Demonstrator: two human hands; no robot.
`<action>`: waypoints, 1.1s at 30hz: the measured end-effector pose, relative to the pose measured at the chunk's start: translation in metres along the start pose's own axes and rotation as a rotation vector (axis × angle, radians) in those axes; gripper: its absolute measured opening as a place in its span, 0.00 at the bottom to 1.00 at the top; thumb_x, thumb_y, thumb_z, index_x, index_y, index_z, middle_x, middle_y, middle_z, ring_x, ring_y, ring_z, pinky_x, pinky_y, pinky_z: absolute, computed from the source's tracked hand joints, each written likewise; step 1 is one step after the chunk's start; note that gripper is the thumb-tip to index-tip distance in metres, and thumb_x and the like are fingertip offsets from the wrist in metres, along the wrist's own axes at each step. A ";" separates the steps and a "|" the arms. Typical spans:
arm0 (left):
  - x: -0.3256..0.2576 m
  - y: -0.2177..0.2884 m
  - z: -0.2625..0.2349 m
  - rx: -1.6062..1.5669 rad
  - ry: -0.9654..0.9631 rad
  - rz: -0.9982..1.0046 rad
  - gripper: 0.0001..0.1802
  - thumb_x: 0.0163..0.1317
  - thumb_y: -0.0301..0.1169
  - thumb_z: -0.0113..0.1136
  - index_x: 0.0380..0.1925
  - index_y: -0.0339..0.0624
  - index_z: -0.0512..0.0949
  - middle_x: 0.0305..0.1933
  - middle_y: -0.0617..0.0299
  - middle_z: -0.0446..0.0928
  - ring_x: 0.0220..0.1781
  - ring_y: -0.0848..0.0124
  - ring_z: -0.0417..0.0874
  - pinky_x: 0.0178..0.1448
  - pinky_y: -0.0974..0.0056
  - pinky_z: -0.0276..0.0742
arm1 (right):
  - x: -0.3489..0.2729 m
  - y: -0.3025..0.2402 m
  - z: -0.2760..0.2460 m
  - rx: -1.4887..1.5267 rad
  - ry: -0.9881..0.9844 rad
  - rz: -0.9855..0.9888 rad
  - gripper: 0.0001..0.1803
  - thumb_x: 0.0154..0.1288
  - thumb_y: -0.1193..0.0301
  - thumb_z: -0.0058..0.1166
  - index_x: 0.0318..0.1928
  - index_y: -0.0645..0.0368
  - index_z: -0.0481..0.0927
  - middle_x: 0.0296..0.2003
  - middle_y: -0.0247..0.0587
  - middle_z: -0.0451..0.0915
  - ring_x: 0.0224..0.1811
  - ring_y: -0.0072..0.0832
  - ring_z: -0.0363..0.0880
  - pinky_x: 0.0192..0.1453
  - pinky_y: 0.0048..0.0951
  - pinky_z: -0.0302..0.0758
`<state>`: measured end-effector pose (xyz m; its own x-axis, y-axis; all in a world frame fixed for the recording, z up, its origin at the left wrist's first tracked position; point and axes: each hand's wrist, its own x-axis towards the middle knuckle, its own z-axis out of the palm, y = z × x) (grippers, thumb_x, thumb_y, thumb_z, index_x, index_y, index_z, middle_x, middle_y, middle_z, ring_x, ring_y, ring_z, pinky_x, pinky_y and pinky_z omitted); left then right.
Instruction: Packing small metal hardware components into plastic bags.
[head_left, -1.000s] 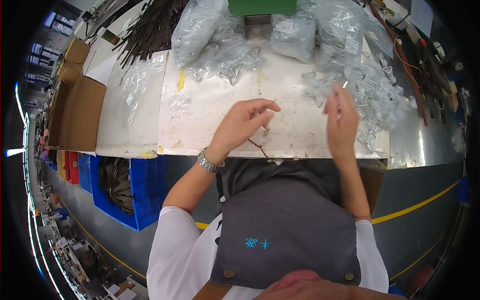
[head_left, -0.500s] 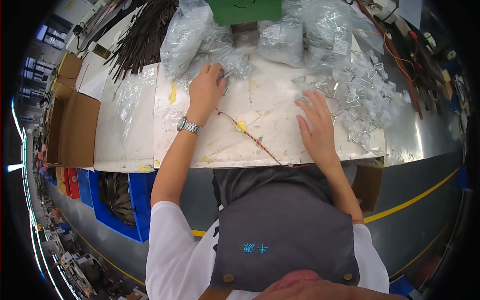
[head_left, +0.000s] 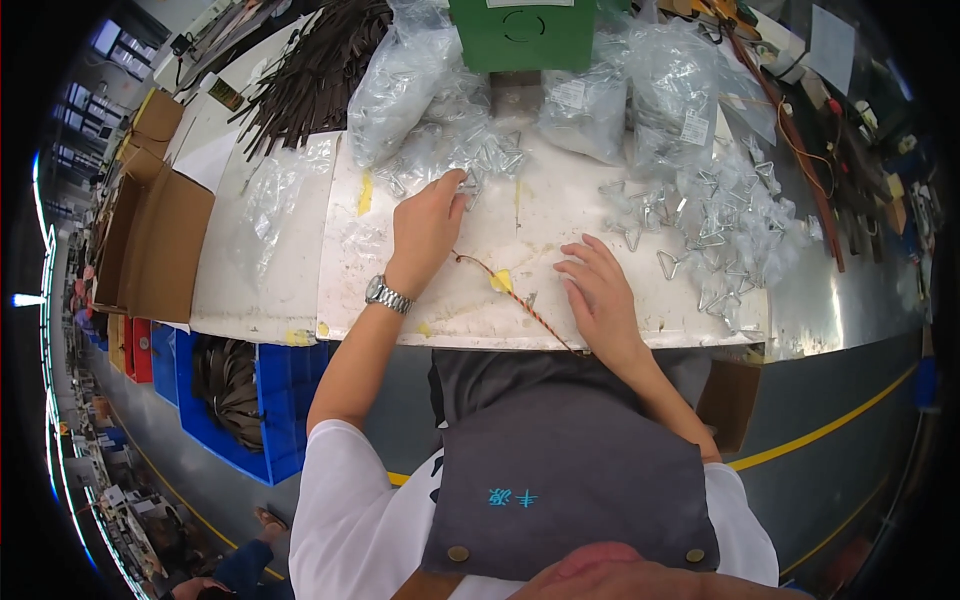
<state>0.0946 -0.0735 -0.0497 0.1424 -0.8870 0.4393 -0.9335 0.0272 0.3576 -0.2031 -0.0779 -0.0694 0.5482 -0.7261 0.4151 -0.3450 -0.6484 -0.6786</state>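
My left hand (head_left: pixel 425 235), wearing a metal watch (head_left: pixel 388 295), is closed in a pinch at the near edge of a pile of wire rings. A triangular wire ring (head_left: pixel 472 190) shows at its fingertips, partly hidden by them. My right hand (head_left: pixel 603 308) hovers over the white tabletop, fingers apart and holding nothing I can see. Between the hands lies a red and dark twisted cord (head_left: pixel 535 315) with a yellow tag (head_left: pixel 501 281), running to the front edge. Loose triangular wire rings (head_left: pixel 670 264) are scattered on the right, among crumpled clear plastic.
Clear plastic bags (head_left: pixel 405 90) and a green box (head_left: pixel 525 38) stand at the back. Dark strips (head_left: pixel 305 75) lie back left, near an open cardboard box (head_left: pixel 170 250). A blue crate (head_left: pixel 285 400) holds dark coiled strips below the table. A person's leg (head_left: pixel 245 565) shows lower left.
My right hand has moved left and nearer to me, away from the scattered rings. My left hand has drawn slightly nearer from the pile. The whole view has shifted a little.
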 end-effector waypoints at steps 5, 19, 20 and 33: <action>0.008 0.008 -0.025 -0.539 0.015 -0.335 0.11 0.69 0.30 0.70 0.47 0.38 0.85 0.35 0.56 0.90 0.27 0.68 0.84 0.31 0.62 0.76 | -0.003 -0.001 -0.005 0.029 0.015 0.036 0.11 0.70 0.80 0.60 0.51 0.62 0.86 0.60 0.47 0.82 0.72 0.53 0.74 0.71 0.45 0.75; -0.035 0.091 -0.017 -1.036 -0.332 -0.254 0.08 0.75 0.28 0.64 0.47 0.35 0.83 0.31 0.72 0.80 0.26 0.89 0.69 0.26 0.77 0.60 | 0.040 -0.022 -0.027 0.968 -0.211 0.590 0.20 0.79 0.63 0.62 0.60 0.66 0.81 0.44 0.42 0.90 0.43 0.27 0.90 0.41 0.28 0.86; -0.037 0.089 -0.017 -1.009 -0.345 -0.232 0.07 0.75 0.28 0.64 0.46 0.36 0.83 0.31 0.73 0.80 0.27 0.89 0.71 0.28 0.77 0.62 | 0.037 -0.017 -0.032 0.966 -0.218 0.592 0.20 0.79 0.63 0.62 0.60 0.66 0.81 0.44 0.42 0.90 0.43 0.27 0.90 0.41 0.28 0.86; -0.045 0.098 -0.020 -0.971 -0.403 -0.338 0.06 0.68 0.29 0.69 0.36 0.38 0.84 0.27 0.65 0.83 0.27 0.80 0.78 0.31 0.69 0.70 | 0.028 0.000 -0.029 1.016 -0.378 0.555 0.08 0.74 0.74 0.65 0.48 0.63 0.80 0.35 0.36 0.88 0.34 0.18 0.85 0.40 0.22 0.80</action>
<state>0.0035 -0.0220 -0.0184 0.0591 -0.9974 -0.0410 -0.1862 -0.0514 0.9812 -0.2098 -0.1046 -0.0400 0.7614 -0.6255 -0.1704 0.0571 0.3265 -0.9435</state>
